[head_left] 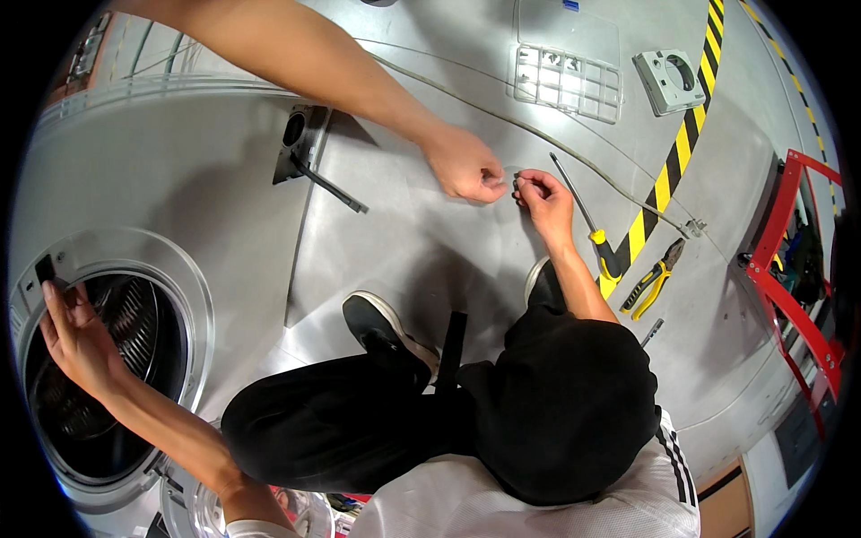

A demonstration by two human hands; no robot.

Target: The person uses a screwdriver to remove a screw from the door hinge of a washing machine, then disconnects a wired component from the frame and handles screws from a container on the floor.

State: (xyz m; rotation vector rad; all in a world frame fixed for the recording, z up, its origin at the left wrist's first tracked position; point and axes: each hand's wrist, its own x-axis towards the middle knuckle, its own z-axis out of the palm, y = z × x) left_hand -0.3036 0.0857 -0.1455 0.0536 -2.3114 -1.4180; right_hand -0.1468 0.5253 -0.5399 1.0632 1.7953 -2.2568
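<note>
My left hand (79, 336) is at the round drum opening (134, 314) of a front-loading washing machine. Its fingers are stretched, with one fingertip against a small black part (45, 268) on the opening's rim. Over the floor, my right hand (548, 204) pinches a small dark piece (517, 185), too small to name. Close to it, another person's hand (462, 164) reaches in from the upper left with fingers curled; what it holds is unclear. Beside my right forearm lies a long screwdriver (583, 202) with a black and yellow handle.
Pliers (655, 280) lie right of the screwdriver. A clear compartment box (567, 81), a white housing with a round hole (668, 82) and a grey cable (538, 133) are farther off. A red-framed tool bag (778, 242) stands at right. A black hose (327, 184) juts from the machine.
</note>
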